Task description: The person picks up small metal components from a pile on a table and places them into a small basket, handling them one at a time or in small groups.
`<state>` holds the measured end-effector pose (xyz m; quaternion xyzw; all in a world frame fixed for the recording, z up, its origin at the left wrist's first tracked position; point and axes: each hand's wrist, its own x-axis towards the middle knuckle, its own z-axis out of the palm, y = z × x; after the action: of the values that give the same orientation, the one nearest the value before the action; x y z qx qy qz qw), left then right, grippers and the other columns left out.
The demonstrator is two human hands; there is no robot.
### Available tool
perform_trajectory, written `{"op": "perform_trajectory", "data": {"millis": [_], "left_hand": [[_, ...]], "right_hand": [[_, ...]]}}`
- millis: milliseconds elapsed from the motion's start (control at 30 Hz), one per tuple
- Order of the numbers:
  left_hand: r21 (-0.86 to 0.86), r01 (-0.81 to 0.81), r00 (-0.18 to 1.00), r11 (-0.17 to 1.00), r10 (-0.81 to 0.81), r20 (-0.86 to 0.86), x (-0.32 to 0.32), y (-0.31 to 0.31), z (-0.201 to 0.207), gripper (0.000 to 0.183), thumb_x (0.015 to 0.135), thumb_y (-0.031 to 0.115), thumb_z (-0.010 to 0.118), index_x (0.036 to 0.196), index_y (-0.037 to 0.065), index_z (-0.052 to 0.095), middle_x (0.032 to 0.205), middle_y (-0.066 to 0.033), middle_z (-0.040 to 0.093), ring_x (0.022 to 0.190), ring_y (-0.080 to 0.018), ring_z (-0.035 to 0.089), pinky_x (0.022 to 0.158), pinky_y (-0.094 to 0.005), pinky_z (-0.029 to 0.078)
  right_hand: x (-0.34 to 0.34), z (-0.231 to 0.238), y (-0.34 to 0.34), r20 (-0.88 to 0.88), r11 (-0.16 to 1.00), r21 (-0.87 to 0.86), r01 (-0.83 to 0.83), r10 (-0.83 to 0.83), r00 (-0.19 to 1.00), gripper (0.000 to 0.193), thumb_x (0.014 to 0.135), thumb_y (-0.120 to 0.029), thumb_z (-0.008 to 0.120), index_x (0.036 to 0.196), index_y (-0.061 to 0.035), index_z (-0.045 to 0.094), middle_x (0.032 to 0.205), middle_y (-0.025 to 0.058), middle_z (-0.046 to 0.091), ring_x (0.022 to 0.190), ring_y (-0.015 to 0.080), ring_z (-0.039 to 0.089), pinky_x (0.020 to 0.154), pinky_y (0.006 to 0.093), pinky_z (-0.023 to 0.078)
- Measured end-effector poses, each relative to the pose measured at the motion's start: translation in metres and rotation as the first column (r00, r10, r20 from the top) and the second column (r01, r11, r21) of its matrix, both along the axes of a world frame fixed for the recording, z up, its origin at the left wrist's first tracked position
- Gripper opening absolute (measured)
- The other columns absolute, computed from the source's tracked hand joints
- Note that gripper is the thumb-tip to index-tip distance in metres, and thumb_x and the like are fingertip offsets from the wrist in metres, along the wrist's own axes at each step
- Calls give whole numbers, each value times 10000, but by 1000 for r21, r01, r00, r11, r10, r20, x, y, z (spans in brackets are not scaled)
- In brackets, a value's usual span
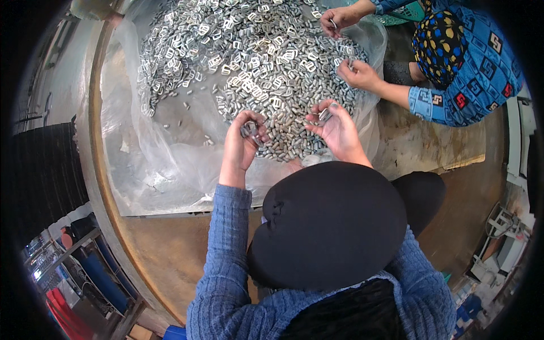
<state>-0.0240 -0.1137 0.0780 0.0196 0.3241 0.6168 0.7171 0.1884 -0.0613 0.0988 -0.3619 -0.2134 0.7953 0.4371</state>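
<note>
L hand [242, 139] curled round silver-grey metal pcs [249, 130], R hand [338, 129] pinched small silver metal pc [324, 115], both at nr. edge of loose grey metal heap [289, 127]; light fingertip grip prob. worked best.

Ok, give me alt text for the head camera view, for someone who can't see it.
A person's left hand and right hand hold small metal pieces at the near edge of a big heap of metal buckles and little rounded bits, spread on clear plastic. At upper right, a co-worker's hands are at the same heap.
</note>
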Motion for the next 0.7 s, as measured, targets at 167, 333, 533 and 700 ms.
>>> {"op": "perform_trajectory", "data": {"millis": [167, 333, 533, 700], "left_hand": [[13, 182, 248, 983, -33, -968, 2, 54, -40, 209, 771, 218, 678, 904, 68, 617, 763, -35, 561, 584, -143, 513, 519, -293, 435], [-66, 307, -410, 949, 69, -910, 13, 94, -74, 285, 726, 308, 703, 925, 107, 669, 767, -146, 635, 702, -308, 598, 650, -389, 458], [-6, 230, 199, 973, -53, -979, 10, 90, -62, 185, 793, 226, 665, 841, 48, 669, 663, -25, 597, 592, -138, 540, 570, -268, 419], [-125, 60, 812, 990, -121, -570, 19, 59, -33, 126, 844, 171, 617, 781, 69, 579, 590, 77, 469, 493, -18, 388, 459, -191, 332]], "right_hand": [[-22, -57, 52, 884, 674, 455, -581, -268, 382, 229, 761, -159, 655, 988, -139, 635, 793, 78, 571, 768, 249, 593, 690, 353, 475], [-46, -80, 68, 956, 690, 264, -674, -279, 88, 190, 750, -239, 659, 931, -181, 660, 877, 126, 578, 829, 311, 589, 711, 402, 473], [-27, -71, 73, 740, 810, 458, -367, -119, 662, 140, 851, -158, 593, 896, -28, 618, 831, 40, 606, 749, 155, 584, 649, 281, 452], [-38, -48, 43, 533, 938, 231, -259, 101, 840, 174, 856, -106, 593, 998, -6, 585, 872, 16, 607, 753, 100, 576, 657, 220, 460]]}}
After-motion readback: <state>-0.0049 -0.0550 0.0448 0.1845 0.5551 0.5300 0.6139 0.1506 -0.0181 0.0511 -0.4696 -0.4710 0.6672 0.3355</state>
